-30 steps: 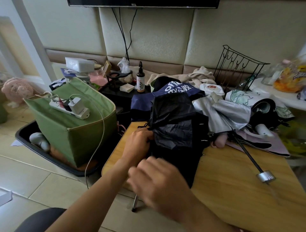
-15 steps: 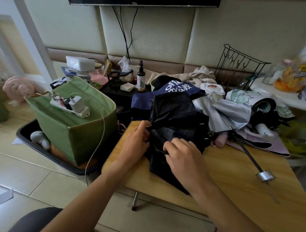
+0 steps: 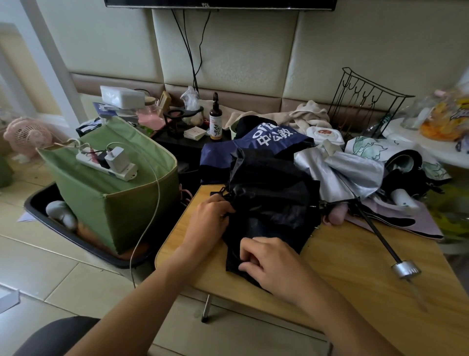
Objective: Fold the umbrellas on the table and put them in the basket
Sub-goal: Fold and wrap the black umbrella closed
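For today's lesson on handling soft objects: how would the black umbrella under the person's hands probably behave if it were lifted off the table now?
The black umbrella would probably flop and spread: its canopy lies crumpled in loose folds. The glossy fabric looks slippery, so the pinch of the right hand might slide. It is likely light for its bulk, mostly thin cloth, with the left hand gripping its edge.

Padded cream wall panels (image 3: 228, 50) behind wooden table (image 3: 355, 266), brown strip along base. TV bottom edge (image 3: 220, 3) above table, black cables (image 3: 193, 50) hanging below it. Pale tiled floor (image 3: 38, 266) left of table. White frame (image 3: 50, 58) far left, daylight there. Pink fan (image 3: 28, 136) on floor, well left of table.
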Action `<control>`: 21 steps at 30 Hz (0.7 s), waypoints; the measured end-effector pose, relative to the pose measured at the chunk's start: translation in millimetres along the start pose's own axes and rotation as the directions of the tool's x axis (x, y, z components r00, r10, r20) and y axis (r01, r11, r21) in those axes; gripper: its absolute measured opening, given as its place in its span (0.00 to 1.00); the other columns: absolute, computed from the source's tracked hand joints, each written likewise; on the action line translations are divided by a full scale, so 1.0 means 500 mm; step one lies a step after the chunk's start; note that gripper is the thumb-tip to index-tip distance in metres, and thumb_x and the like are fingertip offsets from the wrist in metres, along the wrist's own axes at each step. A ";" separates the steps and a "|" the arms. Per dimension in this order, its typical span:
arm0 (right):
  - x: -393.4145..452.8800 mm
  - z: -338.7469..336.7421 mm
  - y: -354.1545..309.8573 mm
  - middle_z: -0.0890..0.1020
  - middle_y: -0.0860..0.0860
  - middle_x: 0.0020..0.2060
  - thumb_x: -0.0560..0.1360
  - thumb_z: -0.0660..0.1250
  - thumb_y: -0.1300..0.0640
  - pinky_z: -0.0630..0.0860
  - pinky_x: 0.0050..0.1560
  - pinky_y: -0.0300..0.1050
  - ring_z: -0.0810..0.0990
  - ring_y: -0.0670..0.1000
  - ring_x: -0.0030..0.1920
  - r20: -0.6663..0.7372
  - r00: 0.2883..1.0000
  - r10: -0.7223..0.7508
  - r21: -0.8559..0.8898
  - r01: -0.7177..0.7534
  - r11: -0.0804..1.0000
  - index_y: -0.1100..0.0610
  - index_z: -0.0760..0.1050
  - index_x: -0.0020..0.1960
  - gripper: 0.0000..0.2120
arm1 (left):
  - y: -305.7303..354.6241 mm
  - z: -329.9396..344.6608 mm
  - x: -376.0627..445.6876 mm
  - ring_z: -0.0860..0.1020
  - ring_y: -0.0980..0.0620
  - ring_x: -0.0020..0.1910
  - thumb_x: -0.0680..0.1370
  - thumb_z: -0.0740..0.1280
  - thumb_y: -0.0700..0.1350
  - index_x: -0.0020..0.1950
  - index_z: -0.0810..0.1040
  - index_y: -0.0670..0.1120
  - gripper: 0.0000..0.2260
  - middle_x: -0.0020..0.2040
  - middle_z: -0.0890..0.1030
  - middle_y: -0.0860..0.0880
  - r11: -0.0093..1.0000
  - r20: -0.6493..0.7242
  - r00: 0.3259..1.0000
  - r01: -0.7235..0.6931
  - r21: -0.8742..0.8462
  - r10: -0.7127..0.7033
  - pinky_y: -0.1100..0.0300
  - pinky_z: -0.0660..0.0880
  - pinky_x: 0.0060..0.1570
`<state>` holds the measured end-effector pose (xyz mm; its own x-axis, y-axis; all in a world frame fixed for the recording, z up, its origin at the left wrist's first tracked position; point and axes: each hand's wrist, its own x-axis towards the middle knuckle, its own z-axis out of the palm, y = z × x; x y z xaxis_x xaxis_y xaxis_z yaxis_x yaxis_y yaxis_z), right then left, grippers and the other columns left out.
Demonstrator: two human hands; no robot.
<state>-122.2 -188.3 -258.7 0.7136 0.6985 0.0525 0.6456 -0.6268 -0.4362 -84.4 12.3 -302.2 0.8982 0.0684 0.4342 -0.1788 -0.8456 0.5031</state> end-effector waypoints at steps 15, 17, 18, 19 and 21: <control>-0.007 0.024 -0.071 0.70 0.50 0.60 0.71 0.75 0.39 0.74 0.58 0.49 0.71 0.52 0.58 -0.149 0.980 -0.131 -0.339 0.073 0.938 0.52 0.62 0.70 0.36 | 0.013 -0.004 0.023 0.74 0.49 0.43 0.69 0.70 0.34 0.48 0.82 0.45 0.10 0.45 0.76 0.51 0.970 0.090 0.968 0.238 -0.051 -0.233 0.66 0.65 0.35; -0.003 0.027 -0.069 0.72 0.52 0.60 0.66 0.80 0.40 0.76 0.53 0.48 0.74 0.53 0.56 -0.192 0.973 -0.125 -0.371 0.046 0.928 0.53 0.64 0.70 0.41 | 0.018 -0.009 0.027 0.77 0.48 0.45 0.69 0.70 0.35 0.52 0.83 0.44 0.12 0.47 0.79 0.50 0.949 0.120 0.949 0.302 -0.088 -0.291 0.67 0.65 0.34; 0.000 0.029 -0.068 0.72 0.52 0.60 0.64 0.82 0.42 0.77 0.52 0.49 0.74 0.54 0.56 -0.202 0.973 -0.111 -0.381 0.026 0.924 0.54 0.64 0.70 0.43 | 0.020 -0.011 0.029 0.78 0.48 0.46 0.70 0.70 0.35 0.54 0.83 0.44 0.13 0.49 0.80 0.49 0.937 0.136 0.939 0.330 -0.114 -0.315 0.67 0.66 0.35; 0.003 0.032 -0.068 0.72 0.53 0.60 0.63 0.83 0.44 0.78 0.52 0.49 0.75 0.55 0.56 -0.216 0.972 -0.096 -0.396 0.002 0.918 0.54 0.64 0.70 0.45 | 0.024 -0.014 0.030 0.79 0.48 0.47 0.71 0.70 0.35 0.55 0.83 0.44 0.14 0.49 0.82 0.49 0.921 0.152 0.929 0.360 -0.150 -0.339 0.66 0.68 0.36; 0.012 0.039 -0.070 0.74 0.56 0.61 0.61 0.84 0.53 0.79 0.50 0.51 0.76 0.56 0.55 -0.285 0.955 -0.077 -0.445 -0.061 0.893 0.55 0.66 0.71 0.44 | 0.031 -0.019 0.028 0.81 0.48 0.48 0.73 0.69 0.35 0.56 0.83 0.44 0.13 0.50 0.83 0.48 0.870 0.189 0.900 0.429 -0.241 -0.392 0.62 0.73 0.39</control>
<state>-146.0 -155.5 -260.7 0.7098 0.6170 0.3399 0.6541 -0.7564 0.0071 -78.3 5.3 -281.2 0.9548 0.2927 0.0524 0.1333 -0.5788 0.8045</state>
